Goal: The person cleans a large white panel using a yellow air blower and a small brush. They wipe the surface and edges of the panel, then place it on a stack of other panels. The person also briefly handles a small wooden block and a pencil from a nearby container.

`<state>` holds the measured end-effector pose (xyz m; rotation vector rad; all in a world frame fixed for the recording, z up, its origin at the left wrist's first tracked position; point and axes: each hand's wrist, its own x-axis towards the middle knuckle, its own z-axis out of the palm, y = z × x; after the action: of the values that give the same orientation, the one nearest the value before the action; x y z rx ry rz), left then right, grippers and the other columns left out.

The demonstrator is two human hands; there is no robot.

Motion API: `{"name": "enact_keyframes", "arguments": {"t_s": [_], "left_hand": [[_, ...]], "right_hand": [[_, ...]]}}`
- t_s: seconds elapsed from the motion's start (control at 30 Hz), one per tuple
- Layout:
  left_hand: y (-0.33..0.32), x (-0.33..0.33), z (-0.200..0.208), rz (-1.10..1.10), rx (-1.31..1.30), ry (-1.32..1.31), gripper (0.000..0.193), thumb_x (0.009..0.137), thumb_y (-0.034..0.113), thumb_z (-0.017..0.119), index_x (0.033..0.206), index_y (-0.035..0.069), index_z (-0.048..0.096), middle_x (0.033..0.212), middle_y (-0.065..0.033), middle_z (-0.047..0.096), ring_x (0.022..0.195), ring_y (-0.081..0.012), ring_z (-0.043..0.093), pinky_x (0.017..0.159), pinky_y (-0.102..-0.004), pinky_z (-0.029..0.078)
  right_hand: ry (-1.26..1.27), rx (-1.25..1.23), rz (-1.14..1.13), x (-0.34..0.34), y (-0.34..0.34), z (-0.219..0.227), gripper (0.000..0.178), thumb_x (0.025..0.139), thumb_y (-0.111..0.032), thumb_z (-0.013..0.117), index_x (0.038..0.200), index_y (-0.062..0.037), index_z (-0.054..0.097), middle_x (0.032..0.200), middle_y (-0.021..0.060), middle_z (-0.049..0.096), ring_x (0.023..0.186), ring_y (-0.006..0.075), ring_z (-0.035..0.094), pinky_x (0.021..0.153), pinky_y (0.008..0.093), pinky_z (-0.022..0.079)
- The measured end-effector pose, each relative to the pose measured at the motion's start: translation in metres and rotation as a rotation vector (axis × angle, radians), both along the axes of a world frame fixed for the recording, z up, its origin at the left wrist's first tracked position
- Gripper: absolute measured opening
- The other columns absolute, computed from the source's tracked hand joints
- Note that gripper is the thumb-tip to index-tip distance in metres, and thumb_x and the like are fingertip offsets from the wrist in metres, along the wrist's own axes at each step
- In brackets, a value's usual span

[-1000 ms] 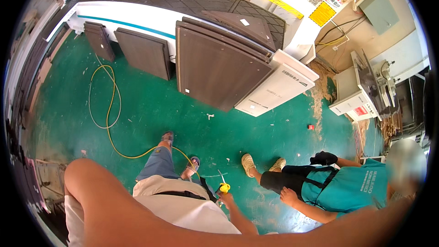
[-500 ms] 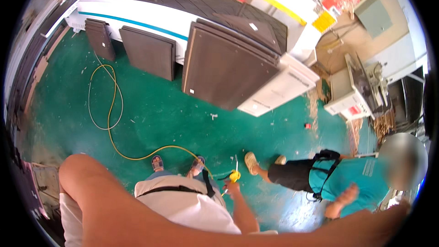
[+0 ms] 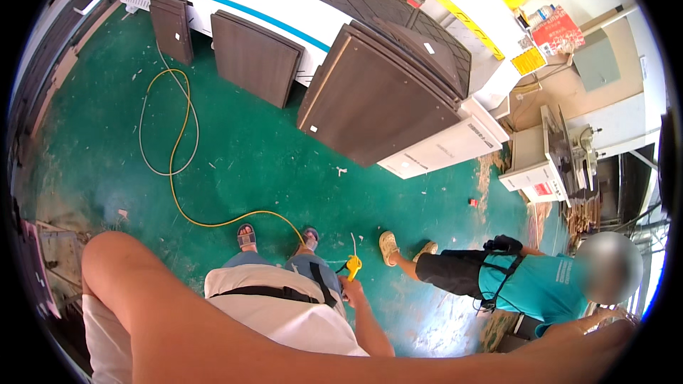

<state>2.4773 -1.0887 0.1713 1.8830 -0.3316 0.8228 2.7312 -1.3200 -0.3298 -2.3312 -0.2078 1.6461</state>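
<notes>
My right hand (image 3: 351, 290) is closed around a yellow air blow gun (image 3: 353, 264), low beside my right hip. Its thin pale nozzle points away from me, over the green floor. A yellow air hose (image 3: 220, 225) runs across the floor and passes by my right foot toward that hand. My left forearm (image 3: 235, 338) is bent close under the view and stretches across the lower edge to the right. At its far end, near the right rim, the fingers of my left hand cannot be made out.
Dark brown panels (image 3: 377, 96) lean in stacks against a long white machine (image 3: 235, 0) with a teal stripe. To the right stands a co-worker in a teal shirt (image 3: 530, 281). Beyond is a white machine stand (image 3: 530, 178). The hose loops on the green floor (image 3: 249, 156).
My right hand and the blow gun have shifted slightly left. The co-worker's arm has moved from the chest toward the right rim. The whole view has tilted a little.
</notes>
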Motion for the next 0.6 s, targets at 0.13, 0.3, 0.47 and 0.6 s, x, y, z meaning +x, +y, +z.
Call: {"name": "enact_keyframes", "arguments": {"t_s": [0.13,0.3,0.47,0.6], "left_hand": [[-0.002,0.012,0.003,0.015,-0.001,-0.004,0.011,0.087,0.010,0.072,0.087,-0.001,0.072,0.113,-0.0255,0.064,0.100,-0.0355,0.067,0.085,-0.0435,0.054],[-0.003,0.048,0.012,0.020,-0.001,0.015,0.011,0.087,0.011,0.073,0.087,0.000,0.073,0.115,-0.0261,0.063,0.101,-0.0357,0.067,0.086,-0.0438,0.053],[0.002,0.099,0.015,0.011,-0.006,0.033,0.012,0.087,0.012,0.074,0.088,0.000,0.074,0.117,-0.0267,0.063,0.102,-0.0358,0.066,0.087,-0.0442,0.053],[0.001,0.137,0.018,-0.015,-0.009,0.040,0.012,0.087,0.013,0.074,0.088,0.000,0.074,0.118,-0.0272,0.062,0.103,-0.0360,0.066,0.087,-0.0444,0.053]], "right_hand": [[0.368,0.011,-0.353,0.031,0.006,-0.007,0.037,0.098,-0.036,0.065,0.127,-0.0140,0.061,0.104,0.0079,0.069,0.052,0.0137,0.048,0.047,0.0306,0.039],[0.548,0.133,-0.522,0.058,0.015,-0.011,0.035,0.100,-0.032,0.062,0.132,-0.0158,0.058,0.109,0.0098,0.070,0.052,0.0131,0.047,0.045,0.0287,0.036],[0.744,0.285,-0.726,0.097,0.022,-0.021,0.034,0.099,-0.028,0.061,0.130,-0.0157,0.058,0.118,0.0118,0.070,0.052,0.0130,0.045,0.045,0.0275,0.036],[0.815,0.379,-0.837,0.130,0.030,-0.018,0.033,0.098,-0.026,0.060,0.129,-0.0144,0.059,0.124,0.0129,0.069,0.052,0.0132,0.044,0.044,0.0269,0.036]]}}
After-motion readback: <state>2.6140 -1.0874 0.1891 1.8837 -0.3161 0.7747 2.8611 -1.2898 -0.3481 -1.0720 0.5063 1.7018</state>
